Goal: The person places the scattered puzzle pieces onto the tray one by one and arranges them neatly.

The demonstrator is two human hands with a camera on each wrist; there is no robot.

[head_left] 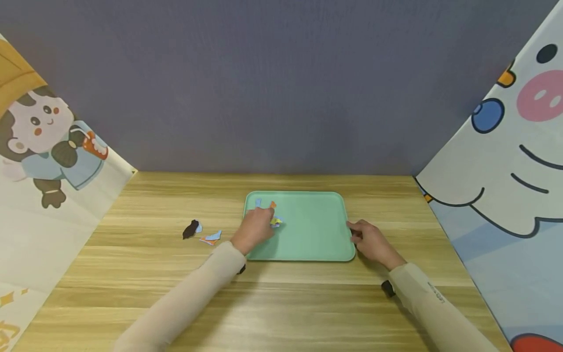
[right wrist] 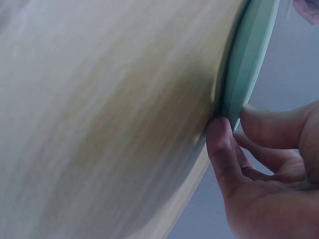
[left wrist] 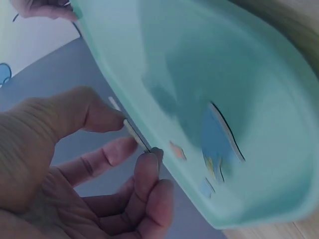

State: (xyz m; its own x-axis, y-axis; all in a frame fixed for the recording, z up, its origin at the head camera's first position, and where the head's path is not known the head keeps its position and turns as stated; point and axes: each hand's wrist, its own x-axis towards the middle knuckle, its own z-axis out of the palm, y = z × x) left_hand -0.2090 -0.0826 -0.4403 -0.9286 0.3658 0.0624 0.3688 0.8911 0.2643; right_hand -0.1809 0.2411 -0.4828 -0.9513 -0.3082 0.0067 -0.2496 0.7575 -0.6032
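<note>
My left hand [head_left: 255,229] is over the left part of a mint-green tray [head_left: 312,230]. In the left wrist view its thumb and fingertips pinch a thin, flat puzzle piece [left wrist: 136,135], seen edge-on so its print is hidden. Several printed pieces lie on the tray around that hand: a small blue one [head_left: 258,202], an orange one [head_left: 272,205] and one with yellow [head_left: 276,222]. At the tray's right side my right hand [head_left: 371,240] grips the rim [right wrist: 242,64] between thumb and fingers.
Left of the tray, on the wooden table [head_left: 299,308], lie a dark piece [head_left: 191,230] and a blue-and-orange piece [head_left: 212,238], with pale blue bits beside them. A grey wall [head_left: 281,88] stands behind the table, and printed cartoon panels flank both sides.
</note>
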